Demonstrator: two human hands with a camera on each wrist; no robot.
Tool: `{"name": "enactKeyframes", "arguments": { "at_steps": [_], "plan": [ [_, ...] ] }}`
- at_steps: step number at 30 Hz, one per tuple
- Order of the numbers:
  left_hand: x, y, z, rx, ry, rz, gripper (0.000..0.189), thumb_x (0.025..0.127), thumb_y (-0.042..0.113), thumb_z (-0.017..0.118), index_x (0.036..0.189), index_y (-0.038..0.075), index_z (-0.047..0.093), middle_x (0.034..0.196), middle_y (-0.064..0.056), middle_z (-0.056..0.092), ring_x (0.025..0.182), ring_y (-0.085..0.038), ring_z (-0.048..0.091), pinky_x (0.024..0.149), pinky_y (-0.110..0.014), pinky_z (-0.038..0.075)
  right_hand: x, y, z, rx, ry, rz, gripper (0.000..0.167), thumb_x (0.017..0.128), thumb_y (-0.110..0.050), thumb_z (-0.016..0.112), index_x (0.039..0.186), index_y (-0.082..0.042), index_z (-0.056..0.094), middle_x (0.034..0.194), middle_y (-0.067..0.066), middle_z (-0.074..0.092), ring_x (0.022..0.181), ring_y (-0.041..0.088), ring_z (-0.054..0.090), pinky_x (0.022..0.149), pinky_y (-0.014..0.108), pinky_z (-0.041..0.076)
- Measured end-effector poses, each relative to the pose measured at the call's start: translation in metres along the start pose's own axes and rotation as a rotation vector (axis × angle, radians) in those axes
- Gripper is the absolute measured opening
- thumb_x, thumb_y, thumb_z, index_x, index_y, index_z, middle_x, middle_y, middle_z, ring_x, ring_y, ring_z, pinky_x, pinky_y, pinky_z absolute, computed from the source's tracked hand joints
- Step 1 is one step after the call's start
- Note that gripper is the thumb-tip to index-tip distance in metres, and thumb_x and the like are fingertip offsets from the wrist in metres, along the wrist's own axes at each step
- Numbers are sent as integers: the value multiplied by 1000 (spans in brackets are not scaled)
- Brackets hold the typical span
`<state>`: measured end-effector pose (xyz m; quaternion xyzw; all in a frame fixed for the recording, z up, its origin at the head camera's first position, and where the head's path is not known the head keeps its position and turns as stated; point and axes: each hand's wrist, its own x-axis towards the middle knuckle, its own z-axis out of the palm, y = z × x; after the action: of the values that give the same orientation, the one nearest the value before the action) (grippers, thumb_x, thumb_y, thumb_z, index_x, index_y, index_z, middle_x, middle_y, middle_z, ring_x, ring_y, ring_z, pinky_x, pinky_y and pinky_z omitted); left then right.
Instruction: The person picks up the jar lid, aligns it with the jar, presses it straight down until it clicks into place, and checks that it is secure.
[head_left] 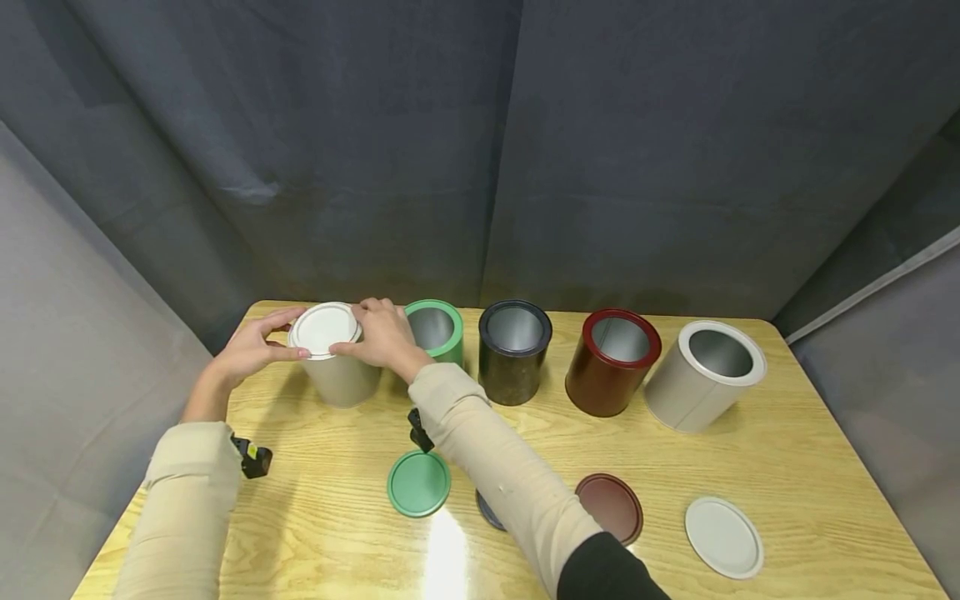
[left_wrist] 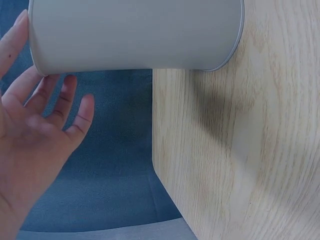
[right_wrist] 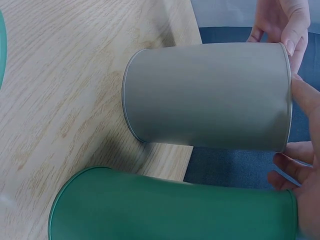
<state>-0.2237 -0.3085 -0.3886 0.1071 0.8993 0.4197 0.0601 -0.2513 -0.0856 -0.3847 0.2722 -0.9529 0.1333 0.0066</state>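
Observation:
A pale can [head_left: 341, 379] stands at the table's far left with a white lid [head_left: 327, 327] on its top. My left hand [head_left: 251, 343] holds the lid's left edge, thumb in front and index finger behind. In the left wrist view, the other fingers of that hand [left_wrist: 37, 117] hang loosely below the rim. From the right, my right hand [head_left: 382, 335] grips the same edge, its thumb near the front. In the right wrist view both thumbs touch the rim end of the pale can [right_wrist: 210, 95]. Whether the lid sits fully down cannot be told.
To the right stand open cans: green [head_left: 455, 354], black [head_left: 510, 375], dark red [head_left: 603, 383] and white [head_left: 678, 392]. Loose lids lie nearer: green [head_left: 418, 483], dark red [head_left: 611, 507], white [head_left: 723, 537] and a dark one [head_left: 487, 510] partly under the right sleeve.

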Motion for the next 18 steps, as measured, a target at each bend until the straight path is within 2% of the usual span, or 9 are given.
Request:
{"name": "enactKeyframes", "arguments": {
  "at_steps": [5,12,18],
  "plan": [
    [-1,-1,2,-31,11,-8,73,79,19,72,139,3,35,136,-19,38,113,-30,40,77,-26,42,0,1,0,13,12,-5,74,79,-63,53,136,-15,45,133,2,45,116,18,41,95,34,32],
    [0,-3,4,-51,78,5,60,81,21,69,133,1,45,126,-17,47,106,-21,42,74,-18,43,-1,3,1,36,40,-13,69,81,-62,52,134,-19,47,131,3,46,115,19,41,94,34,32],
    [0,-3,5,-53,95,3,56,80,19,70,129,-1,49,122,-19,50,104,-24,44,72,-18,44,-2,3,1,30,42,-8,67,81,-61,53,134,-20,48,130,2,47,114,18,42,94,34,32]
  ]
}}
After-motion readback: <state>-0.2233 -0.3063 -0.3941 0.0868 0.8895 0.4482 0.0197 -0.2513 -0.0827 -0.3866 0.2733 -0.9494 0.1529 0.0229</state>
